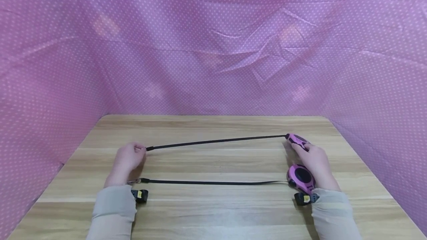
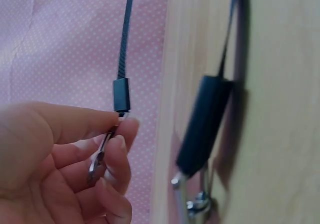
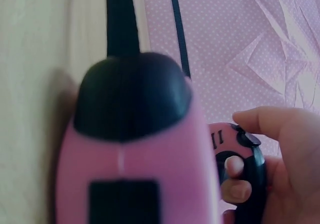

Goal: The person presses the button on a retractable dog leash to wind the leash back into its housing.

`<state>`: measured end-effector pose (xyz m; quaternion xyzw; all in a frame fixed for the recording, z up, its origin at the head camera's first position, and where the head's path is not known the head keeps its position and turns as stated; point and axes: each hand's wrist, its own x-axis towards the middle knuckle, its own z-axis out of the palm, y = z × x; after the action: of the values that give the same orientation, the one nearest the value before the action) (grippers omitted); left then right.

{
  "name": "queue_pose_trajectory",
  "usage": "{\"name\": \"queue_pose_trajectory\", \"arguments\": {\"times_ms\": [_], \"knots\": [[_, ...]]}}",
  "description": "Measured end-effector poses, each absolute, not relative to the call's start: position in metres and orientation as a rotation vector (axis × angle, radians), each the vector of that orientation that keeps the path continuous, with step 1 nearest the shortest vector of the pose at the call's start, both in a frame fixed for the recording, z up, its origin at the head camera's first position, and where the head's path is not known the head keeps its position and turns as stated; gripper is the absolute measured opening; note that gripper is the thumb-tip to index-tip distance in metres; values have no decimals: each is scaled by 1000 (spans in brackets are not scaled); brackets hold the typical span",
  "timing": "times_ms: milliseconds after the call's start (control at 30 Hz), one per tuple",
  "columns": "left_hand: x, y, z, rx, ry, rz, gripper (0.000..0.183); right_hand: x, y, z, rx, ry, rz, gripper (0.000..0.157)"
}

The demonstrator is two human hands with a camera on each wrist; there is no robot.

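My left hand [image 1: 128, 158] pinches the metal snap hook [image 2: 100, 156] of a retractable dog leash between thumb and fingers. From there a black strap [image 1: 217, 141] runs taut across to the leash's pink case [image 1: 298, 140]. My right hand [image 1: 315, 160] grips that case by its black handle [image 3: 253, 194], the thumb close to the button [image 3: 248, 138]. Nearer me, a second leash lies on the table, its pink round case [image 1: 293, 173] below my right hand. Its strap [image 1: 213, 183] stretches left to a black sleeve and metal clip [image 2: 199, 203] beside my left wrist.
Both leashes are over a light wood-grain table [image 1: 213, 214]. Pink dotted cloth [image 1: 213, 66] hangs behind the table and along both sides. A black camera strap [image 1: 141, 196] sits at my left wrist, another camera [image 1: 303, 198] at my right.
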<state>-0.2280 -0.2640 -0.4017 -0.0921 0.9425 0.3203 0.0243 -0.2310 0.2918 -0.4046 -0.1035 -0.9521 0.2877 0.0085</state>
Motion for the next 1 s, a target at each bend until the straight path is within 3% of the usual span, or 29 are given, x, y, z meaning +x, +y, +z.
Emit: {"name": "queue_pose_trajectory", "arguments": {"times_ms": [333, 567, 1000], "knots": [[-226, -258, -393, -440, 3023, 1209, 43, -230, 290, -405, -264, -2761, 860, 62], [-224, -255, -387, -583, 3060, 1294, 46, -231, 288, -402, -285, -2747, 887, 69], [-223, -256, -388, -560, 3141, 1297, 43, -232, 285, -402, -359, -2612, 937, 50]]}}
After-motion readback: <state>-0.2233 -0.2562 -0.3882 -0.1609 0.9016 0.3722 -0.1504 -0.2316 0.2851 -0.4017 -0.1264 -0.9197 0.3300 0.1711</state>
